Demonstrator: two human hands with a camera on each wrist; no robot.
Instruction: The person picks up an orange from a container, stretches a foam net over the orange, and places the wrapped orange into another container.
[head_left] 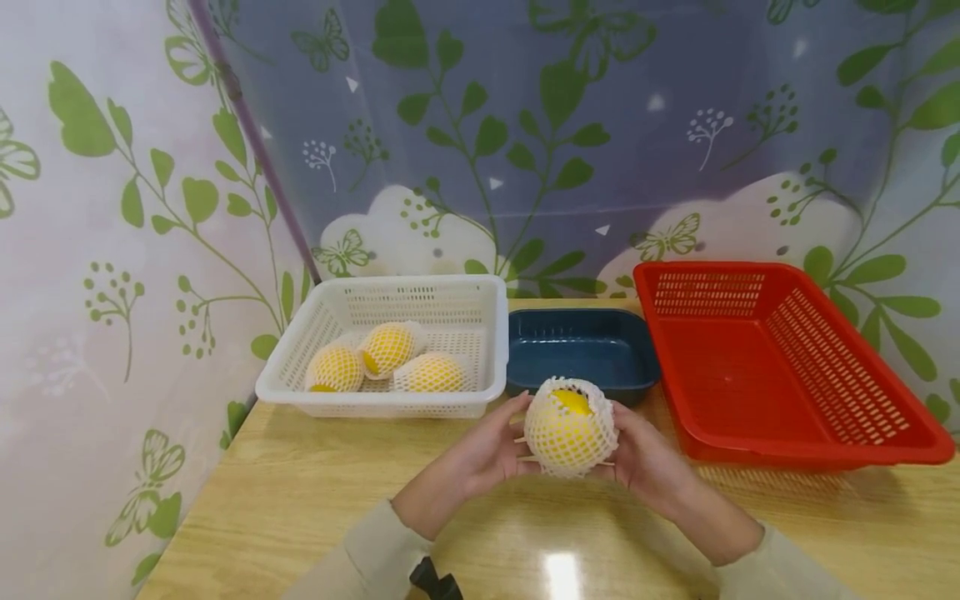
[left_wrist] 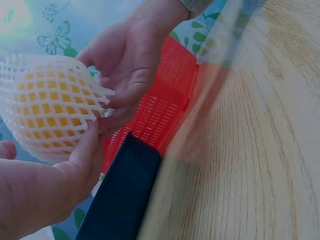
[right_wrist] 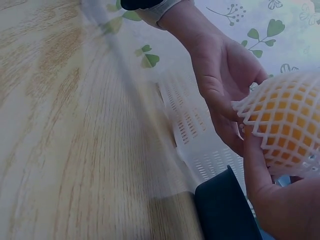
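A round yellow fruit (head_left: 567, 435) in a white foam net is held above the table, in front of the dark blue basin. My left hand (head_left: 487, 452) grips its left side, and my right hand (head_left: 651, 460) grips the right side. In the left wrist view, fingertips of both hands pinch the edge of the foam net (left_wrist: 52, 112). The right wrist view shows the netted fruit (right_wrist: 290, 122) between the hands, cut off by the frame's edge. An opening at the net's top bares some yellow skin in the head view.
A white basket (head_left: 390, 406) at the left holds three more netted yellow fruits (head_left: 390, 346). Behind the hands stands the dark blue basin (head_left: 577, 350). A red basket (head_left: 750, 367) is at the right, on the wooden table (head_left: 315, 500). A patterned cloth (head_left: 480, 125) hangs behind.
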